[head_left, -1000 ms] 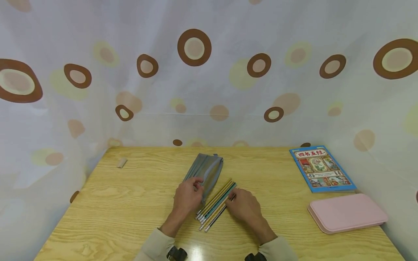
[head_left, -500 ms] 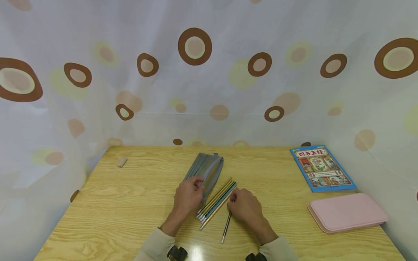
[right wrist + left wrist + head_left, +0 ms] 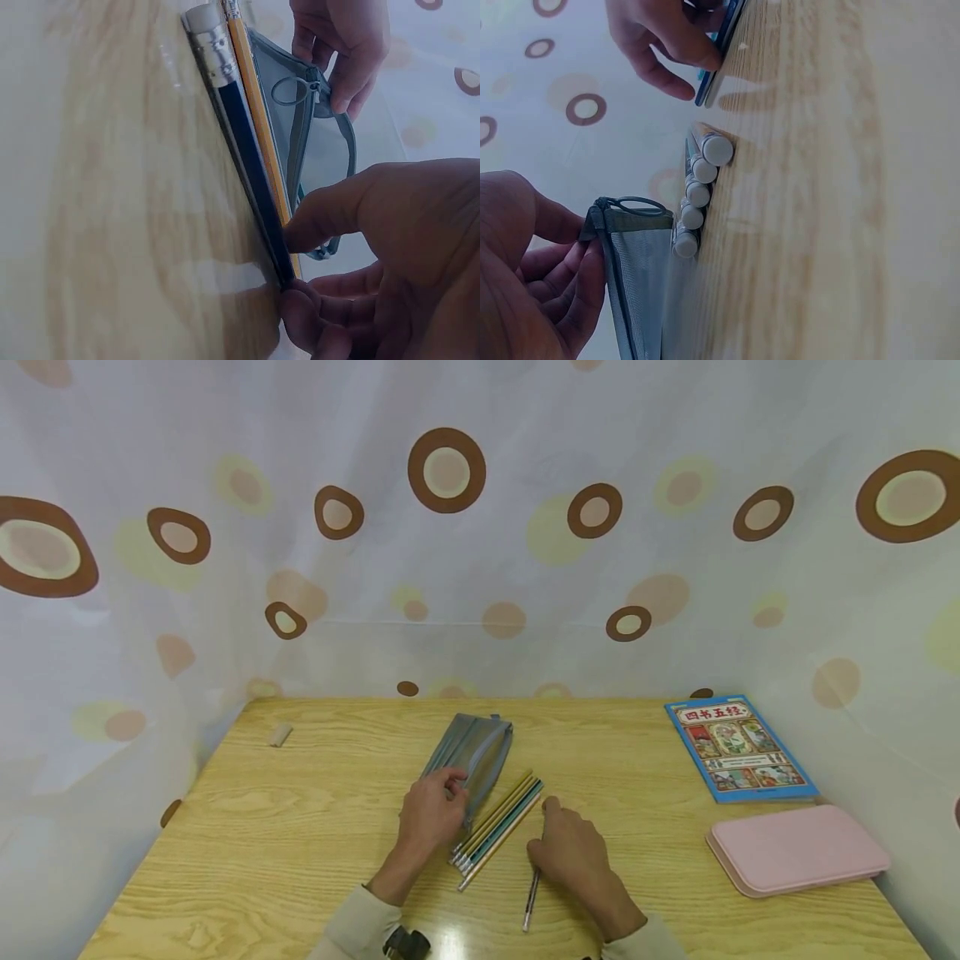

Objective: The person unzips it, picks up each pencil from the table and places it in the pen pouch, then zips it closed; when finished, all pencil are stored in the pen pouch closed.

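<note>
A grey mesh zip pencil case (image 3: 474,745) lies on the wooden table, tilted away from me. My left hand (image 3: 432,810) is at its near end; the left wrist view has the thumb and fingers pinching the case's corner beside the zip pull (image 3: 639,206). To the right of the case, several pencils (image 3: 498,828) lie side by side, their white eraser ends (image 3: 697,194) towards me. My right hand (image 3: 573,853) pinches a dark blue pencil (image 3: 247,139) between thumb and fingers, a little apart from the row. Its eraser end points towards me; its tip is hidden by the hand.
A pink case (image 3: 798,850) lies at the right, with a blue-bordered book (image 3: 741,748) behind it. Far left on the table is a small beige eraser-like block (image 3: 281,735). A patterned curtain (image 3: 517,568) hangs behind the table and along both sides.
My right hand has taken the dark pencil from the right side of the row and shifted it right and towards me, turning it more upright in view. The left hand stays put.
</note>
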Available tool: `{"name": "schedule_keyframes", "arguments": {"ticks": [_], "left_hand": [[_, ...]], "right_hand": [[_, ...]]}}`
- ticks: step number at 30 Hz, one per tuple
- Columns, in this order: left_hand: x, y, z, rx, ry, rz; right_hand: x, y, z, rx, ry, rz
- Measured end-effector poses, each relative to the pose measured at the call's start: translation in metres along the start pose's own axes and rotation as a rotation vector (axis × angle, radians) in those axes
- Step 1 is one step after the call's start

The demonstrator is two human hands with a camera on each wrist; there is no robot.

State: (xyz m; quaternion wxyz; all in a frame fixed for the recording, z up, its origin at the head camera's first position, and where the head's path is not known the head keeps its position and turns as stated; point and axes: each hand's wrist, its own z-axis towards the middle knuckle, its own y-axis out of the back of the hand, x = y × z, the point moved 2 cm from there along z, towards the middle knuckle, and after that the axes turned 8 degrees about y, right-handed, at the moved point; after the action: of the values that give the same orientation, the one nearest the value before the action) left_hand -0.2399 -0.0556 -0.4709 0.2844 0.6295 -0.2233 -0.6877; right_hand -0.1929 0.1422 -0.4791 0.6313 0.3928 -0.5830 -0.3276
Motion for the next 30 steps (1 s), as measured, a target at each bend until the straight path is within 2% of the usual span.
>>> {"name": "schedule_keyframes", "arguments": {"ticks": [13, 22, 30], "left_hand": [[0.0, -0.001, -0.001, -0.007, 0.003, 0.001], [0.0, -0.002, -0.002, -0.007, -0.005, 0.018], [0.0, -0.002, -0.002, 0.017, 0.018, 0.009]], "right_hand": [[-0.005, 0.003, -0.002, 0.006, -0.047, -0.026], [-0.012, 0.011, 0.0, -0.011, -0.056, 0.031], [-0.019, 0.019, 0.004, -0.06, -0.006, 0.06]]}}
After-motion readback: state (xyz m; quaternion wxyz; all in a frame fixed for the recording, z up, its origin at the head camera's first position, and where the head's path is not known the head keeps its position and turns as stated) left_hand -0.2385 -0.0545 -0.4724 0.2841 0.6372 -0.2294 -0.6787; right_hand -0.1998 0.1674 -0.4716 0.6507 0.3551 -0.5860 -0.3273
